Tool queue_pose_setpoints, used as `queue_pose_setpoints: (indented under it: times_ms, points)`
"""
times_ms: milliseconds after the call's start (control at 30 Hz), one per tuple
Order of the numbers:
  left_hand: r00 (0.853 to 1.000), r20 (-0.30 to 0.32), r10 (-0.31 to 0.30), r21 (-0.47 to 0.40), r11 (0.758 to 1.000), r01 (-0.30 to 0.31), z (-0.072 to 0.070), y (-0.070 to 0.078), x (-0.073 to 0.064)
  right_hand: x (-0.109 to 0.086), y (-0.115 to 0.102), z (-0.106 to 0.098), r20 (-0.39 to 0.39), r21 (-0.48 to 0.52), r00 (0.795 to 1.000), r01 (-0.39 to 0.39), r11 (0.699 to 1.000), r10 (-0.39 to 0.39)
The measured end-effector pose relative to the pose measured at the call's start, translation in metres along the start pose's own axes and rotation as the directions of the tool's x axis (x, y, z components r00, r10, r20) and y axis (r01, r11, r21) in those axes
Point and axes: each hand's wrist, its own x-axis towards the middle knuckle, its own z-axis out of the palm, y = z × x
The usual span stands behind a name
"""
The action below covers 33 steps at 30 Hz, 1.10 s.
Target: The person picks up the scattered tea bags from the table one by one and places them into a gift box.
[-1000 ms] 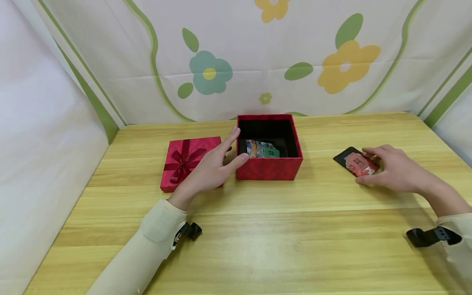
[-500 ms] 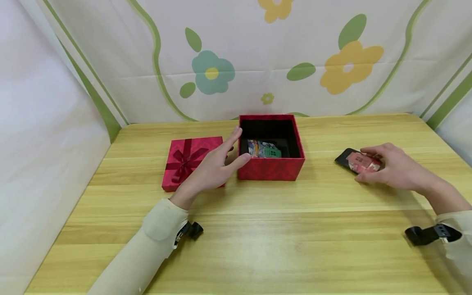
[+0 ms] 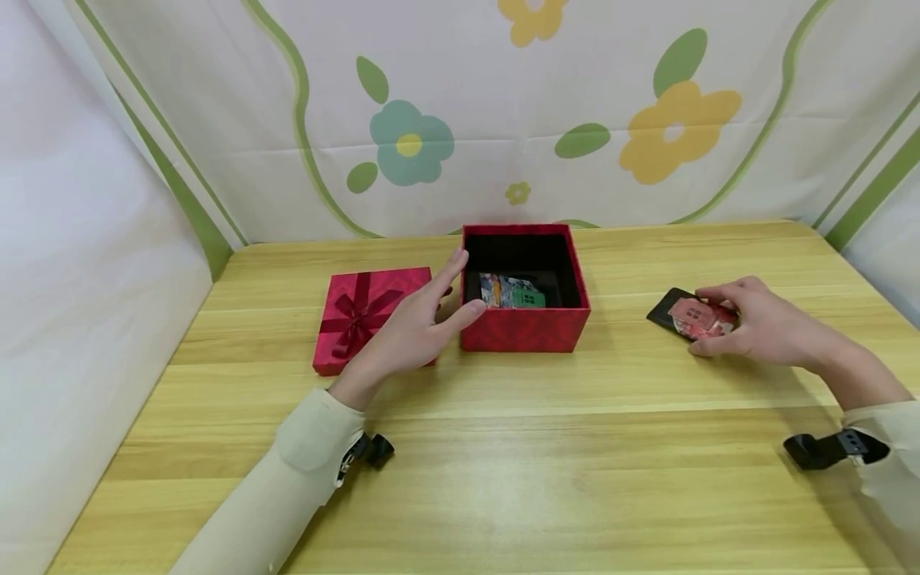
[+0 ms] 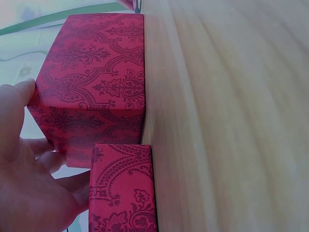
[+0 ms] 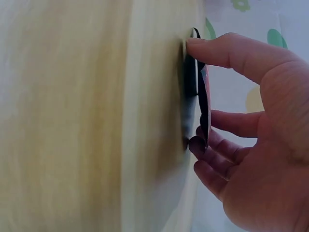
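A red patterned box [image 3: 525, 330] stands uncovered at the back middle, with a dark interior. Inside lie flat printed pieces [image 3: 528, 298], one with a green label. My left hand [image 3: 413, 323] rests its thumb and fingers against the box's left front corner, fingers fairly straight; the left wrist view shows the thumb tip touching that box. On the right, my right hand [image 3: 769, 326] pinches a flat black piece with a red printed front [image 3: 693, 313] between thumb and fingers. Seen edge-on in the right wrist view, this black piece [image 5: 190, 79] is close to the tabletop; whether it touches cannot be told.
The box's red lid [image 3: 352, 311] with a dark red bow lies left of the box, partly under my left hand in the head view. Wooden tabletop [image 3: 503, 479] stretches in front. A flowered curtain [image 3: 496, 120] hangs behind the table.
The black piece in my right hand has shifted slightly left and turned a little. My left hand stays against the box, and the box and lid keep their places.
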Motion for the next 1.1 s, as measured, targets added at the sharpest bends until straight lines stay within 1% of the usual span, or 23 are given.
queue_pose_setpoints:
  times_ms: [67, 267, 567, 900, 1100]
  points:
    - [1.000, 0.000, -0.001, -0.002, 1.000, 0.001, -0.0001, -0.0002, 0.0000, 0.0002, 0.0000, 0.0008, 0.010, -0.016, 1.000, -0.007, 1.000, 0.007]
    - [1.000, 0.003, -0.012, -0.008, 1.000, 0.012, -0.0002, -0.0003, -0.0006, 0.0011, 0.0004, -0.0001, 0.006, -0.071, 1.000, -0.021, 0.997, 0.021]
    - [1.000, 0.003, -0.007, -0.012, 1.000, 0.007, 0.0010, -0.0008, 0.0006, 0.0034, 0.0011, -0.0020, 0.016, -0.072, 0.999, -0.045, 0.996, 0.046]
    - [1.000, 0.002, -0.012, -0.016, 1.000, 0.012, 0.0004, -0.0008, 0.0006, 0.0040, 0.0001, -0.0039, 0.019, -0.105, 0.999, -0.034, 0.994, 0.036]
    - [1.000, 0.005, -0.018, -0.023, 1.000, 0.018, 0.0001, -0.0004, -0.0002, 0.0078, -0.0012, -0.0033, 0.004, -0.074, 1.000, -0.002, 0.997, 0.002]
